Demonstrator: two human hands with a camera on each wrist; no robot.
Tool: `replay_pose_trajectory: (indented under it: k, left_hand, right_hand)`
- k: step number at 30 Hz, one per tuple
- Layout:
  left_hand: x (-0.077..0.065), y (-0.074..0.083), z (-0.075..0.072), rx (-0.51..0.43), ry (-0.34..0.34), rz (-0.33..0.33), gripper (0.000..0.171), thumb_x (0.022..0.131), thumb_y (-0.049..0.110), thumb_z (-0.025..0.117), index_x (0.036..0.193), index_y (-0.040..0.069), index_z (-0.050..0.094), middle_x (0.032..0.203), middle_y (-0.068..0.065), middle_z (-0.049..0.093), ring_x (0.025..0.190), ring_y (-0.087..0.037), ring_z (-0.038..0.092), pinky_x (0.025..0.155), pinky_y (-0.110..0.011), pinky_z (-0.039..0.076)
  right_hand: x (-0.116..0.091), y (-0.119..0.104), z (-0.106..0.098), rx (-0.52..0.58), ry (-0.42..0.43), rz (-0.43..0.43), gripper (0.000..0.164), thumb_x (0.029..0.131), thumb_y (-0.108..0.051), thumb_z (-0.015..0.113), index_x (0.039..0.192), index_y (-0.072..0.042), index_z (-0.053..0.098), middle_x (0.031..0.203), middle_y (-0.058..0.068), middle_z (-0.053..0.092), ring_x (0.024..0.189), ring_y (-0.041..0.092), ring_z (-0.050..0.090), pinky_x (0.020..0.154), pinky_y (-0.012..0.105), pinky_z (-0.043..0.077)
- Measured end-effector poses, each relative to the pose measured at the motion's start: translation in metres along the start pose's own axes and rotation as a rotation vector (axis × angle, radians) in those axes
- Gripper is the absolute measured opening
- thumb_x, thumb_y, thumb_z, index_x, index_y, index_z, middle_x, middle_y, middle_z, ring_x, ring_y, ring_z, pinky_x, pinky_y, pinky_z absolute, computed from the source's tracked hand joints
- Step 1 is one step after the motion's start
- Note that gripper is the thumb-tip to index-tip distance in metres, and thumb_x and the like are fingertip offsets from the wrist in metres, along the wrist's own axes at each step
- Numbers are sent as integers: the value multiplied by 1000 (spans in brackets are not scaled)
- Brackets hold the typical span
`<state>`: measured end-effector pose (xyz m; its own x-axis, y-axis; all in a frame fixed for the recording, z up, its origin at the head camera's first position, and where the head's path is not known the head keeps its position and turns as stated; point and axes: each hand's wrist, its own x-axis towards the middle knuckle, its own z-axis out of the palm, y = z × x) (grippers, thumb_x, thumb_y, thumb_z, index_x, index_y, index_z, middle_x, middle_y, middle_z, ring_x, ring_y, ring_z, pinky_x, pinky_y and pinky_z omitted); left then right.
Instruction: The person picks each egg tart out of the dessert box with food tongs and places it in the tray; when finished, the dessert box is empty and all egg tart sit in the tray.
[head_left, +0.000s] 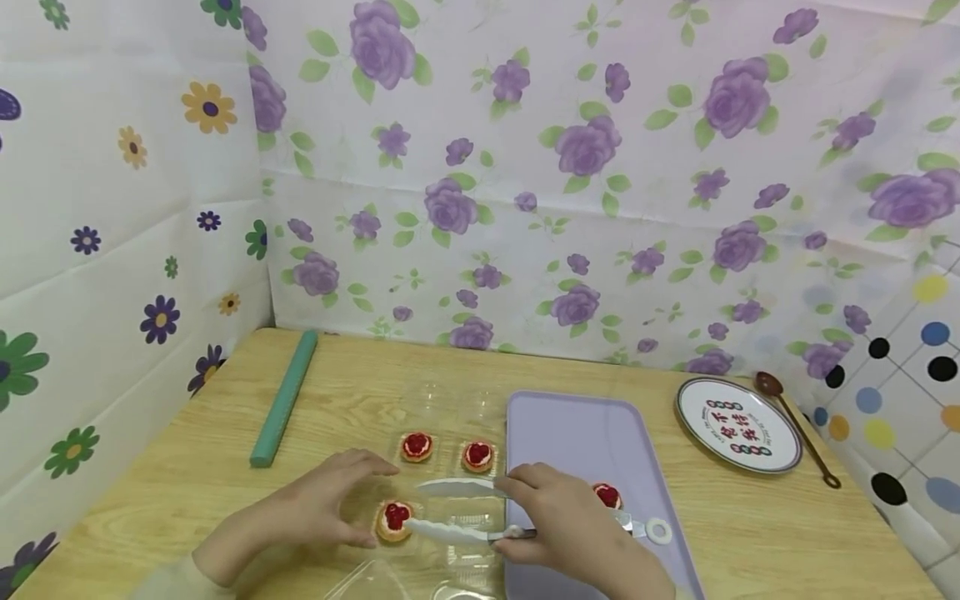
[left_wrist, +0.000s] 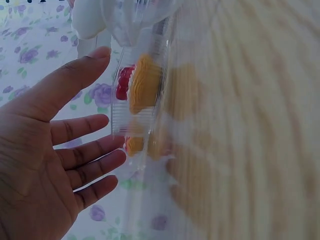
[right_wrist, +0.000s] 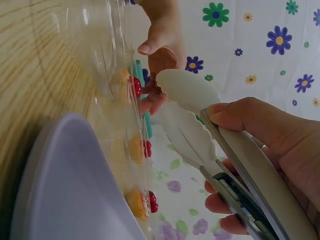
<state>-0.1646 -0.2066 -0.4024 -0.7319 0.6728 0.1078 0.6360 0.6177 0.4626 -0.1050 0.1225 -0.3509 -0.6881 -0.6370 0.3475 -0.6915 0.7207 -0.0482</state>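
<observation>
My right hand [head_left: 566, 533] grips a pair of tongs [right_wrist: 245, 180] with white scalloped tips. The tips stand apart with nothing between them, above a clear plastic container [head_left: 468, 510]. One berry-topped tart [head_left: 394, 521] sits in the container by the lower tip. Two more tarts, a left one [head_left: 416, 447] and a right one [head_left: 477, 456], sit in compartments farther back. My left hand [head_left: 318, 500] is beside the container's left side, fingers spread, holding nothing. In the left wrist view its thumb and fingers are near the tart [left_wrist: 144, 85]. Another tart [head_left: 607, 496] lies on the lilac tray [head_left: 577, 417], partly hidden by my right hand.
A green roller-like stick [head_left: 285, 400] lies at the back left. On the right are a white plate [head_left: 738, 425] with red lettering and a brown wooden spoon [head_left: 798, 429]. A clear plastic lid part [head_left: 371, 583] is at the front edge. Floral cloth hangs behind the table.
</observation>
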Motion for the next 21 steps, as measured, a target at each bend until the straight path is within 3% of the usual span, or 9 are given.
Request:
replay_pose_trajectory:
  k: [11, 21]
  left_hand:
    - [-5, -6, -9, -71, -50, -4, 78, 70, 50, 79, 135, 16, 51, 131, 2, 54, 121, -24, 51, 101, -49, 45]
    - [-8, -8, -8, -60, -78, 4, 80, 69, 51, 79, 135, 14, 51, 128, 3, 54, 120, -20, 51, 102, -45, 45]
  right_hand:
    - [10, -6, 9, -41, -8, -28, 53, 74, -44, 78, 113, -10, 68, 105, -2, 68, 94, 12, 64, 75, 24, 57]
    - [14, -11, 17, -97, -33, -50, 53, 76, -48, 75, 112, -10, 68, 104, -2, 68, 94, 13, 65, 75, 25, 57]
